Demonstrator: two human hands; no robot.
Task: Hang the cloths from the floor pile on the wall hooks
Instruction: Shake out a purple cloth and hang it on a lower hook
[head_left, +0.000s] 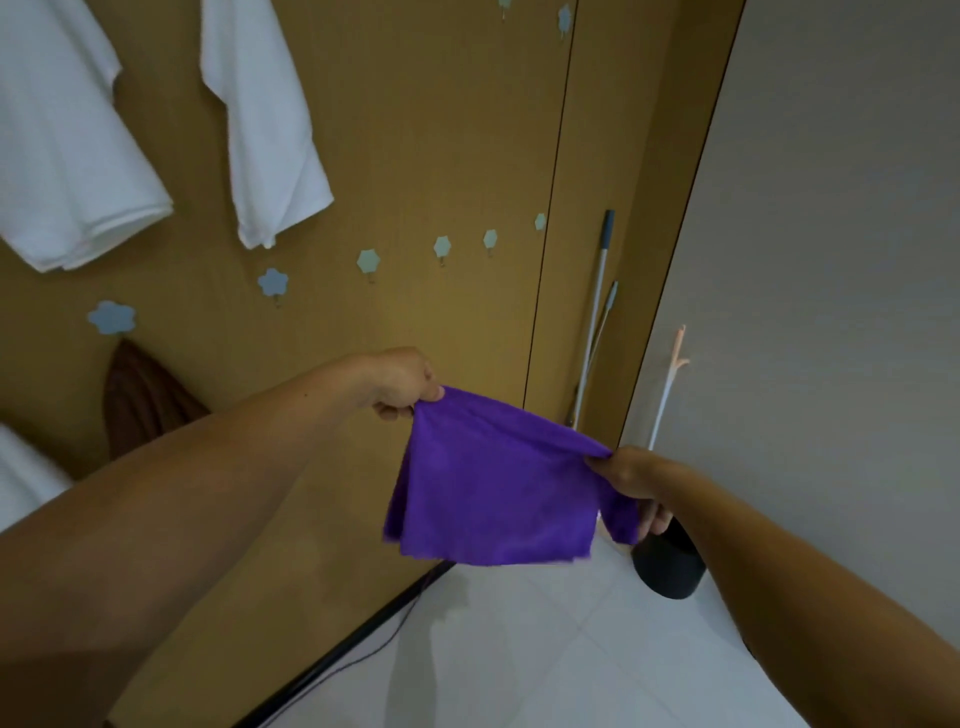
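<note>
The left hand (402, 387) and right hand (631, 480) each pinch a top corner of the purple cloth (493, 493), stretched near the wall. It looks light and limp; hold it by the top edge to reach a free hook (368, 261).

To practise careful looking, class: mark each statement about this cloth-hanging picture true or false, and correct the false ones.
1. The left hand and right hand both pinch the purple cloth. True.
2. A brown cloth hangs under a flower-shaped hook. True.
3. The purple cloth hangs on a hook. False: it is held in the air, on no hook.
4. Every hook carries a cloth. False: several carry nothing, like this bare hook.
</note>
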